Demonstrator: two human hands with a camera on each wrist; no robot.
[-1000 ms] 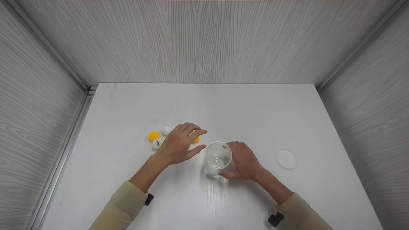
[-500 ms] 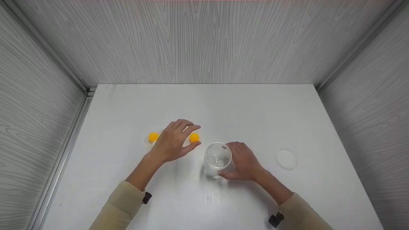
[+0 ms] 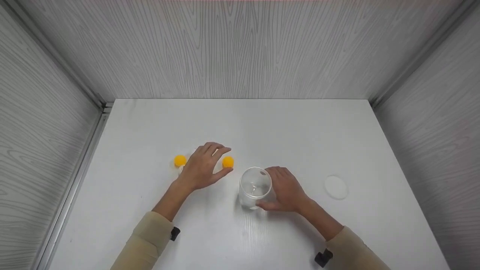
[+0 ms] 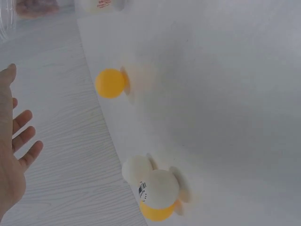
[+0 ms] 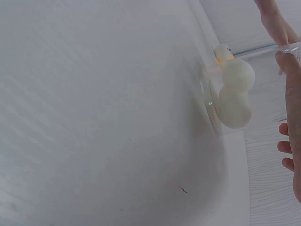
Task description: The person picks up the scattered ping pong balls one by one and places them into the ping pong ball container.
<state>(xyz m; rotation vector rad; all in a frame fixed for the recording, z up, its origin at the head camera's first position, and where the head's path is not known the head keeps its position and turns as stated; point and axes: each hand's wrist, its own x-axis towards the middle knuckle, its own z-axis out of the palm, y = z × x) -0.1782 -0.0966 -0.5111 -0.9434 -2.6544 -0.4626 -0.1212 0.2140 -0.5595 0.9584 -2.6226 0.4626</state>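
Note:
My left hand (image 3: 204, 167) hovers low over the white table (image 3: 240, 123), fingers relaxed and holding nothing. One orange ball (image 3: 180, 160) lies just left of it and another orange ball (image 3: 228, 162) just right of its fingertips. In the left wrist view two white balls (image 4: 155, 181) lie together in front of the open palm (image 4: 11, 165), with an orange ball (image 4: 110, 83) farther off. In the head view the hand hides the white balls. My right hand (image 3: 287, 189) grips an upright clear jar (image 3: 255, 185) from its right side. White balls (image 5: 235, 92) lie inside the jar.
A round white lid (image 3: 336, 186) lies flat on the table to the right of the right hand. Grey wood-grain walls (image 3: 240, 48) close the table in at the back and on both sides.
My left hand has drawn back to the left, uncovering the right orange ball and now covering the two white balls. The right hand and the jar have not moved.

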